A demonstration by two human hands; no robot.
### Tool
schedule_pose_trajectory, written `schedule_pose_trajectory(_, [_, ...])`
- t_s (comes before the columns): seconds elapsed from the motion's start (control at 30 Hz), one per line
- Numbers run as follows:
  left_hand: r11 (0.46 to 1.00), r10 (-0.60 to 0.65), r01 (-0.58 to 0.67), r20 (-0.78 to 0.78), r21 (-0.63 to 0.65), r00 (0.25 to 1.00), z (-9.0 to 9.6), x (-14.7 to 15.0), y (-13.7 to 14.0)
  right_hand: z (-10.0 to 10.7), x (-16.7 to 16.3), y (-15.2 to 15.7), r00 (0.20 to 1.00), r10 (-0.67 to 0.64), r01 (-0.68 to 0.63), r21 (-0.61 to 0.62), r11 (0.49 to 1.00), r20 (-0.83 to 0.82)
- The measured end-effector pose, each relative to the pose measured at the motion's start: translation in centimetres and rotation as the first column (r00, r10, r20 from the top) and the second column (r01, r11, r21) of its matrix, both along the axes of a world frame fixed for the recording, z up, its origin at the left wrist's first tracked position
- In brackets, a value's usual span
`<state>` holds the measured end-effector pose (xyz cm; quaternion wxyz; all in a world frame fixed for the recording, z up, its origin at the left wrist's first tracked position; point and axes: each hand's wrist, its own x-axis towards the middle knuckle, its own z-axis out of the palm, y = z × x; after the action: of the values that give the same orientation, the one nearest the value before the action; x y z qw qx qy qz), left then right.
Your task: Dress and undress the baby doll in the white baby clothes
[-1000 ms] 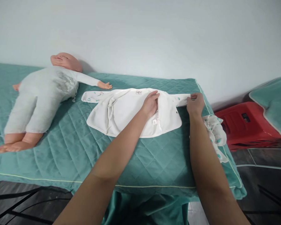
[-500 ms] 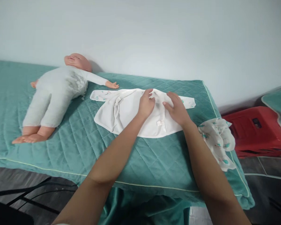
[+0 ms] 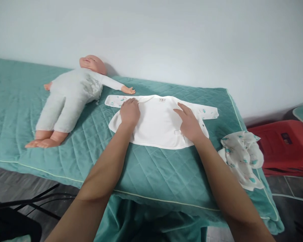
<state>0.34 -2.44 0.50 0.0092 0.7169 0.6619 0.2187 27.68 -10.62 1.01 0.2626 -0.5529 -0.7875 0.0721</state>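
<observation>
A white baby shirt [image 3: 156,124] lies spread open on the green quilted cover [image 3: 151,171], its printed sleeves stretched out to both sides and a small neck label at the top. My left hand [image 3: 130,112] rests on the shirt's left part near that sleeve, fingertips bent down on the cloth; whether they pinch any of it is hidden. On the right part lies my right hand [image 3: 189,122], fingers apart, with thumb and forefinger pointing toward the shirt's middle. Left of the shirt, a baby doll [image 3: 68,90] in a white cloth body lies on its back, one arm reaching toward the sleeve.
A crumpled white printed garment [image 3: 242,154] sits at the cover's right edge. Beyond it, a red plastic object [image 3: 282,148] stands lower down. A pale wall [image 3: 166,43] runs behind the bed, and black metal bars [image 3: 37,201] show below its front edge.
My left hand has moved left from the shirt's middle, and the front panels now lie folded outward, uncovering the neck label. My right hand lies flatter on the right side. The view has shifted slightly.
</observation>
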Motion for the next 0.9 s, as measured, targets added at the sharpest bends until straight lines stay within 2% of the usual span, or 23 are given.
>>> schedule_pose_trajectory(0.17, [0.999, 0.034, -0.038, 0.114, 0.035, 0.993, 0.0, 0.2, -0.2, 1.5, -2.0, -1.5, 0.999, 0.014, -0.013, 0.028, 1.000, -0.045])
schedule_pose_trajectory(0.27, [0.998, -0.018, 0.009, 0.173, 0.054, 0.985, 0.1, 0.1, -0.4, 2.0, -5.2, -1.4, 0.993, 0.108, -0.110, -0.069, 0.992, -0.039])
schedule_pose_trajectory(0.37, [0.998, -0.043, 0.030, 0.230, 0.060, 0.972, 0.3, 0.0, -0.6, 1.5, -9.3, 0.7, 0.975, 0.215, -0.205, -0.160, 0.966, 0.049])
schedule_pose_trajectory(0.47, [0.999, -0.039, 0.027, 0.289, 0.044, 0.957, 0.5, -0.2, -0.5, 0.7, -13.2, 4.2, 0.959, 0.238, -0.208, -0.185, 0.960, 0.156])
schedule_pose_trajectory(0.57, [1.000, -0.003, 0.004, 0.322, -0.001, 0.947, 0.6, -0.3, -0.4, 0.0, -15.5, 7.0, 0.932, 0.274, -0.234, -0.183, 0.955, 0.238])
schedule_pose_trajectory(0.7, [0.997, 0.037, -0.015, 0.319, -0.073, 0.947, 0.6, -0.3, -0.5, -0.4, -16.1, 8.7, 0.896, 0.284, -0.243, -0.159, 0.957, 0.342])
schedule_pose_trajectory(0.9, [0.998, -0.022, 0.037, 0.297, -0.044, 0.955, 0.5, -0.3, -0.9, -0.6, -15.6, 9.2, 0.881, 0.292, -0.259, -0.136, 0.956, 0.372])
